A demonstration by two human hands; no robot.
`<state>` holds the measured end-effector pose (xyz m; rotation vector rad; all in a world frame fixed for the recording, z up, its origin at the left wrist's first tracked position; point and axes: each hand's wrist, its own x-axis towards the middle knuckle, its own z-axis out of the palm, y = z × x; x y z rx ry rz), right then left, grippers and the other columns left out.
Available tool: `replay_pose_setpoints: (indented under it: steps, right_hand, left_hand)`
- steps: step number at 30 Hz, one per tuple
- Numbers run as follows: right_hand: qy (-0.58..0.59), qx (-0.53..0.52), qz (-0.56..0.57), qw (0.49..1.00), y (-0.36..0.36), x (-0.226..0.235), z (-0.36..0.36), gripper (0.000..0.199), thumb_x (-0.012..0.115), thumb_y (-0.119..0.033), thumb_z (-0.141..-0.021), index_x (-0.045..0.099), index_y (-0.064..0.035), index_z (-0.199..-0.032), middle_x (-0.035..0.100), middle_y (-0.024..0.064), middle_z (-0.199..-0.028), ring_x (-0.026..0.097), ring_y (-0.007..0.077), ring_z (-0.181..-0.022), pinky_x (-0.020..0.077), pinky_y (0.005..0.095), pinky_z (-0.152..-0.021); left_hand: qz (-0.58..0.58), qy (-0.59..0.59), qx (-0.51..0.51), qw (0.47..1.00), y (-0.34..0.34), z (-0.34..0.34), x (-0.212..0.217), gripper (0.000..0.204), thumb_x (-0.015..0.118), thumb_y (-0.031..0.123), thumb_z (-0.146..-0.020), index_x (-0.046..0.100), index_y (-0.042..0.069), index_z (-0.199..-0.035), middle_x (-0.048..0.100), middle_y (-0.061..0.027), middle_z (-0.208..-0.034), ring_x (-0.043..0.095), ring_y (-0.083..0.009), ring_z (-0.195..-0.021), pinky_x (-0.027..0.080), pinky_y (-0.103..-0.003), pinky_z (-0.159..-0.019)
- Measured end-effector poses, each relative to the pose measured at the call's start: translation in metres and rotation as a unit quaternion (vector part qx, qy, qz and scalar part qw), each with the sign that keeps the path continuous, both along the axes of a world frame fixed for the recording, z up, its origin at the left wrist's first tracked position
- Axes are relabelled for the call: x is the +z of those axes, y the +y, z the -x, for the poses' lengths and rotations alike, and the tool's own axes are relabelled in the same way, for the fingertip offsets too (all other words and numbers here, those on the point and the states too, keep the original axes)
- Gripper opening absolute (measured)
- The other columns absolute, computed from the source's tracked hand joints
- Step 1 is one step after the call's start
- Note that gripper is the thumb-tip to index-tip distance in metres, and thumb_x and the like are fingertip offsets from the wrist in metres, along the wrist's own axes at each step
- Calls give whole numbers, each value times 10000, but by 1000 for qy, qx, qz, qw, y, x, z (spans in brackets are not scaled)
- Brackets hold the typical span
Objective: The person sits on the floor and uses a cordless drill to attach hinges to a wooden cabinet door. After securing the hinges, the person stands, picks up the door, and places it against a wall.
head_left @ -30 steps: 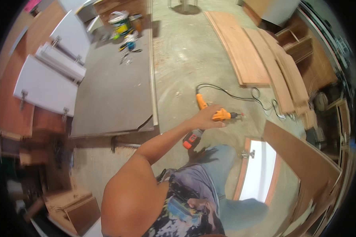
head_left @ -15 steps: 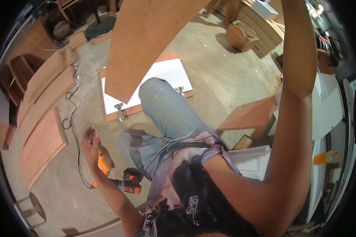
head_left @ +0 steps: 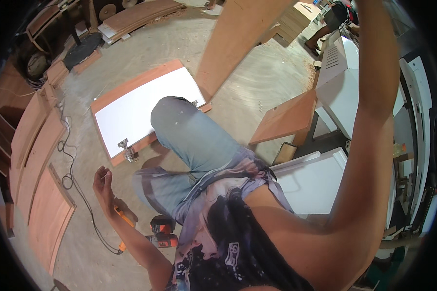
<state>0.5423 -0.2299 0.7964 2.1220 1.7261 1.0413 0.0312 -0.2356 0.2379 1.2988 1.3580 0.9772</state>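
My left hand [head_left: 103,186] is raised over the floor on the left, its fingers curled together around something small that I cannot make out. My right arm [head_left: 374,106] stretches up past the top edge, so the hand itself is out of the picture. A long wooden board [head_left: 240,43] slants up and out at the top; its lower end is by the right side of a white-faced wooden panel [head_left: 148,106]. That panel lies on the floor in front of my knee, with a metal hinge [head_left: 127,149] at its near left corner and another partly hidden beside my knee.
An orange and black cordless drill [head_left: 164,237] lies left of my leg, near a yellow-orange tool [head_left: 125,217] partly behind my forearm. A black cable [head_left: 69,165] runs past stacked wooden panels [head_left: 51,218]. A white tray-like panel [head_left: 310,182] and another person [head_left: 335,19] are at right.
The view has turned right. The long board has swung rightward, its lower end moving off the white face to the panel's right side. My left hand stays raised with curled fingers.
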Motion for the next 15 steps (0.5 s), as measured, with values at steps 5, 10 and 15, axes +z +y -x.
replay_pose_setpoints:
  steps: [5, 10, 15]
  right_hand:
    - [200, -146, -18, 969, 5, -65, -64, 279, 595, -243, -825, 656, -53, -1020, 671, 97, -709, 661, 191, -640, 526, 322, -523]
    - [-176, 137, 22, 975, -54, -106, -163, 409, 668, -380, -814, 679, -34, -1032, 697, 170, -790, 680, 322, -753, 533, 417, -681]
    - [159, -111, -50, 980, -120, -114, -48, 449, 714, -425, -781, 695, -11, -953, 672, 221, -804, 667, 343, -766, 493, 449, -678]
  left_hand:
    - [10, 47, -21, 999, 5, 5, -26, 502, 674, 270, -903, 539, -39, -1275, 619, -71, -1062, 574, -138, -966, 455, -277, -817]
    - [3, 37, -52, 998, 24, -16, -40, 483, 670, 274, -901, 559, -42, -1250, 624, -63, -1024, 586, -133, -935, 464, -272, -800]
    - [-12, 78, -120, 990, 63, -26, -23, 475, 671, 262, -904, 566, -44, -1252, 624, -64, -1009, 588, -126, -901, 473, -268, -801]
